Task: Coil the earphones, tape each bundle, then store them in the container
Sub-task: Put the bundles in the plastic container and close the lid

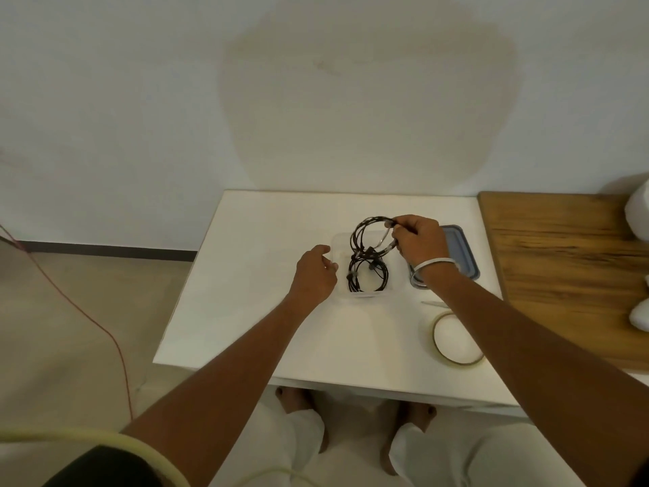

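A small white rectangular table [246, 311] is seen from above in the middle of the frame, set against a pale wall. Near its centre stands a clear plastic rectangular container [339, 240], open at the top. Inside it, toward the lower part, a coiled bundle of black earphone cable [368, 275] is lying on the container floor.

A second coiled bundle of black earphones [365, 233] is held just above the upper part of the container. It is pinched at its right edge by the right hand [418, 240], whose fingers are curled round the strands where a pale band, possibly clear tape, is wrapped. A light bangle [435, 263] is worn on the right wrist.

The left hand [314, 272] is placed at the container's left wall, with the fingers loosely bent; whether the wall is gripped or only touched cannot be told from this angle.

To the right of the container, partly hidden behind the right wrist, a blue-grey rectangular lid [463, 254] is lying flat on the table. Below it, toward the lower right of the tabletop, a roll of clear adhesive tape [456, 362] is lying flat, partly covered by the right forearm. Just above the roll, a small pale metallic tool [433, 303] is seen, too blurred to be identified.

A brown wooden surface [562, 258] adjoins the table at the right edge of the frame. A thin red cord [87, 314] is trailing across the floor at the left.
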Demonstrator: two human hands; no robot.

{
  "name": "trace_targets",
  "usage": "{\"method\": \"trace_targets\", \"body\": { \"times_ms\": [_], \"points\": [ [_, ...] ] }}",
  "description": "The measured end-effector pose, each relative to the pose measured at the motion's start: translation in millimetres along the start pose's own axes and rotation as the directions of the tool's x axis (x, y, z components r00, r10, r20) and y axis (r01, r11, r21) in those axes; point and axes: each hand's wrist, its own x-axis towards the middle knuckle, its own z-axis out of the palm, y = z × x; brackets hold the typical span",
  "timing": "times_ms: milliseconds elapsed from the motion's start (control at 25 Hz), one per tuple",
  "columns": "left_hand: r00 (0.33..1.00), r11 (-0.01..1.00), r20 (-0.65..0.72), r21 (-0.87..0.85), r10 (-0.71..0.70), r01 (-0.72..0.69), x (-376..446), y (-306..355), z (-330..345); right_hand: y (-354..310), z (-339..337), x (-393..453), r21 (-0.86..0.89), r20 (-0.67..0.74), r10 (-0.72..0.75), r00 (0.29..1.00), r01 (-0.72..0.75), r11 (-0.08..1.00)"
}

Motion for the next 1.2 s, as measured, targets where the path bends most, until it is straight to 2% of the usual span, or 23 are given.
{"method": "trace_targets", "body": {
  "times_ms": [120,240,360,400,480,560,640,720,760,840,880,960,1120,1200],
  "points": [
    [1.000,1.000,0.004,0.017,0.007,-0.007,-2,-2,-1,7,5,-3,-0.250,0.010,0.035,0.999,-0.031,0.968],
    [1.000,1.000,0.013,0.009,-0.002,0.002,-4,-2,-1,11,13,-6,-0.439,0.086,0.040,0.995,0.002,0.898],
    [1.000,1.000,0.009,0.027,0.008,-0.008,-6,-2,-2,14,22,-8,-0.490,0.158,0.043,0.987,0.040,0.871],
    [1.000,1.000,0.008,0.029,0.009,-0.010,-6,-2,-2,13,24,-9,-0.547,0.194,0.036,0.980,0.078,0.833],
    [1.000,1.000,0.010,0.028,0.006,-0.006,-6,-2,-2,11,25,-10,-0.712,0.293,0.006,0.956,0.214,0.669],
    [1.000,1.000,0.016,0.017,-0.007,0.006,-6,-2,-3,11,24,-15,-0.800,0.344,0.007,0.939,0.289,0.526],
    [1.000,1.000,0.015,-0.001,-0.014,0.014,-7,-2,-3,15,19,-20,-0.812,0.376,-0.090,0.922,0.375,0.448],
    [1.000,1.000,0.014,-0.012,-0.020,0.020,-8,-2,-3,22,9,-22,-0.757,0.318,-0.272,0.908,0.416,0.504],
    [1.000,0.999,0.012,-0.021,-0.024,0.025,-8,-3,-3,24,1,-19,-0.715,0.220,-0.308,0.926,0.368,0.595],
    [1.000,0.998,0.005,-0.049,-0.030,0.030,-7,-5,-4,34,-17,-12,-0.669,0.059,-0.217,0.974,0.199,0.716],
    [0.999,0.998,-0.002,-0.062,-0.032,0.032,-7,-7,-3,41,-25,-10,-0.697,0.044,-0.129,0.991,0.123,0.707],
    [0.999,0.996,-0.008,-0.082,-0.045,0.044,-7,-12,-2,56,-36,-10,-0.802,0.096,-0.003,0.995,0.079,0.592],
    [0.998,0.995,-0.021,-0.080,-0.067,0.065,-9,-24,-4,60,-36,-13,-0.844,0.124,-0.001,0.992,0.106,0.525],
    [0.997,0.994,-0.030,-0.077,-0.077,0.074,-10,-30,-5,60,-32,-14,-0.888,0.130,0.024,0.991,0.105,0.447]
  ]
}}
